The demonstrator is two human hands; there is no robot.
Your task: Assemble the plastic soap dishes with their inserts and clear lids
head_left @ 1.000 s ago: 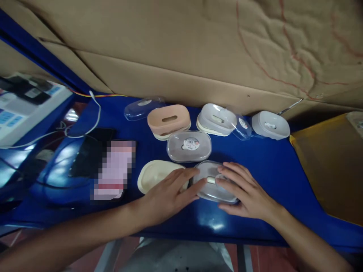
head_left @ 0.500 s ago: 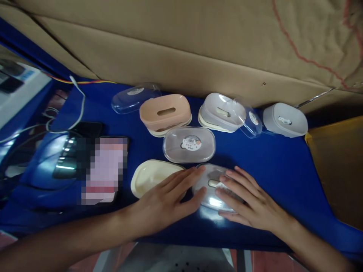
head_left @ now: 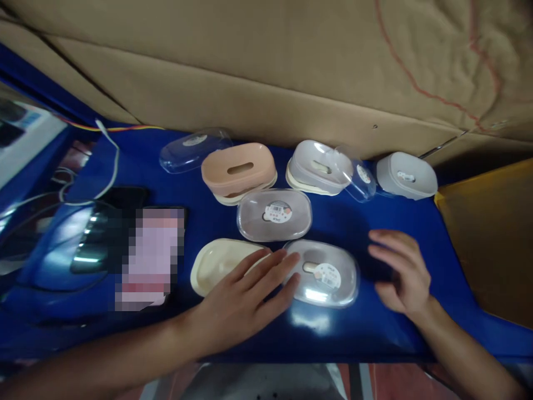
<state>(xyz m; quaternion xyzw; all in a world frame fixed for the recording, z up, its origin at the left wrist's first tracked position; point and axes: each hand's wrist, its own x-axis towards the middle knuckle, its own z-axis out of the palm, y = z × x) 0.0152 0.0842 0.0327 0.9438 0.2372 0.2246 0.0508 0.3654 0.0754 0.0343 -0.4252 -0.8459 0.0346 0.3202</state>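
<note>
My left hand [head_left: 250, 294] lies with fingers stretched out over a cream oval dish [head_left: 212, 264], hiding part of it. Its fingertips rest at the left edge of a grey oval soap box [head_left: 308, 286] under a clear, labelled lid. To the right of that box, my right hand [head_left: 402, 272] is off it, fingers bent and apart, with nothing in it. Behind them sits another lidded grey soap box [head_left: 254, 219] bearing a round label.
Along the back stand a peach box [head_left: 219, 173] on a cream base, a grey box [head_left: 306, 169] and another grey box [head_left: 420, 180]. Clear lids [head_left: 181, 158] lie beside them. A phone [head_left: 154, 255] and cables are at left; a brown carton [head_left: 491, 239] borders the right.
My right hand has let go of the lidded grey soap box and moved right, uncovering its label. My left hand has stayed nearly in place. The view has shifted slightly.
</note>
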